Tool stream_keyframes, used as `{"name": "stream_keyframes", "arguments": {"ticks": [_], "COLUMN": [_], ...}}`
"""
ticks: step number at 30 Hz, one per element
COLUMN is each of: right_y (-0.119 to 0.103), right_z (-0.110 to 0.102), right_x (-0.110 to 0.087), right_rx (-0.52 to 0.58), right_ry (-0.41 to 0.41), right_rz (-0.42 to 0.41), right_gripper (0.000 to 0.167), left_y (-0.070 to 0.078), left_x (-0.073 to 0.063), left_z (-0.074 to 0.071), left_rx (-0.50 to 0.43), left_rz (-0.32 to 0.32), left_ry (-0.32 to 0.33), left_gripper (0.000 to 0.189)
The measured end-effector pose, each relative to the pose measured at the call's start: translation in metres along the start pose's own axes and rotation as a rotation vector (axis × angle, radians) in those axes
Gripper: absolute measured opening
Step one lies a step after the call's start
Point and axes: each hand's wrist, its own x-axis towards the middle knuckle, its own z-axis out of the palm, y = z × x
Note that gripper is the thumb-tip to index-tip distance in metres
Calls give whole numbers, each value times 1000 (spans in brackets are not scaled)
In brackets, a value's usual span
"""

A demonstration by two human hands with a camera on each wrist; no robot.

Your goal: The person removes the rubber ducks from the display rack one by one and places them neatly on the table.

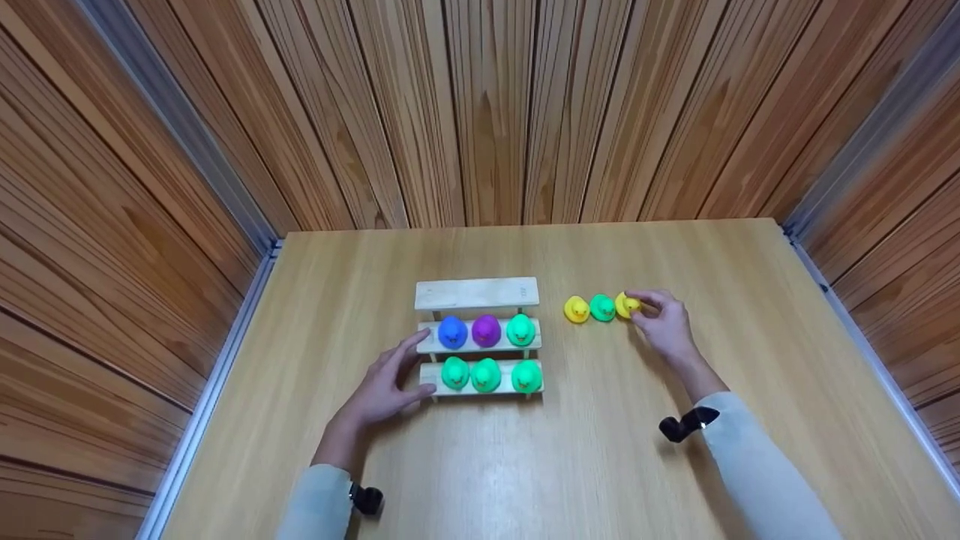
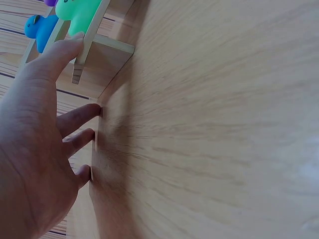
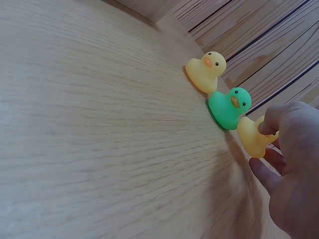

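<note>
A three-tier wooden stand [image 1: 477,293] bears rubber ducks on its two lower shelves. Blue [image 1: 452,332], purple [image 1: 486,331] and green [image 1: 520,330] ducks sit on the middle shelf; three green ducks [image 1: 486,375] fill the lowest. My left hand [image 1: 384,386] is at the stand's left end, fingers spread, thumb touching the lowest shelf's edge. To the right of the stand, my right hand [image 1: 666,327] pinches a yellow duck [image 3: 250,140] between thumb and fingers. Beside it, a green duck [image 3: 230,108] and another yellow duck [image 3: 202,73] stand in a row on the table.
The wooden table [image 1: 600,465] carries the stand and the row of ducks. Wood-panelled walls [image 1: 487,112] rise at the back and both sides, with metal strips [image 1: 217,390] along the table's side edges.
</note>
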Motion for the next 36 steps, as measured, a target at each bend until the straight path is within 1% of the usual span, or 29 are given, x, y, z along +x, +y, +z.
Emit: {"name": "stream_keyframes", "arguments": {"ticks": [7,14,16,23,31,33,36], "right_y": [6,9,9,9,2,-1,-6], "right_z": [-2,2,2,0,-2,-3,-4], "right_x": [0,2,3,3,3,3,3], "right_rx": [-40,-64,-68,-66,-4,-18,-69], "right_ry": [1,37,37,-6,-10,-10,-9], "right_rz": [-5,-23,-20,-1,-10,-22,-49], "right_gripper": [41,40,40,40,40,40,39], "left_y": [1,1,1,3,1,1,0], "left_x": [1,2,2,0,0,0,0], "left_z": [0,1,0,-1,1,0,0], "left_rx": [12,28,31,20,17,17,18], "left_rz": [-16,-12,-20,-29,-26,-28,-26], "left_ry": [3,9,8,4,4,4,4], "left_gripper": [90,92,93,91,90,90,90]}}
